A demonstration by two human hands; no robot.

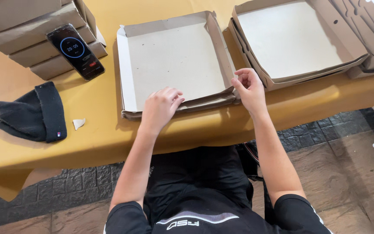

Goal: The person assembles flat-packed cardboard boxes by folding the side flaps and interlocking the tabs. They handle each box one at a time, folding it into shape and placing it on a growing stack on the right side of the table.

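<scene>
A half-folded cardboard box tray (176,60) lies flat on the yellow-brown bench (96,130), on top of a thin pile of flat cardboard blanks (195,105) near the bench's front edge, directly ahead of the person. The left hand (160,108) rests palm-down on the tray's near edge, fingers spread and pressing the cardboard rather than closed around anything, so its grip is apart. The right hand (249,89) is at the tray's near right corner, its fingers curled inward with the thumb against the raised side flap; its grip is pinched together on that flap of the tray. The tray's far and right walls stand up, while the left flap lies tilted outward. Just to the right, touching or nearly so, sits a stack of finished box trays (295,41). At the far left corner rises another stack of folded boxes (31,37), with a black smartphone (75,52) showing a round timer leaning against it. Near the left edge lies a dark knitted beanie (33,113), and a small scrap of paper (78,123) sits just beside it.
</scene>
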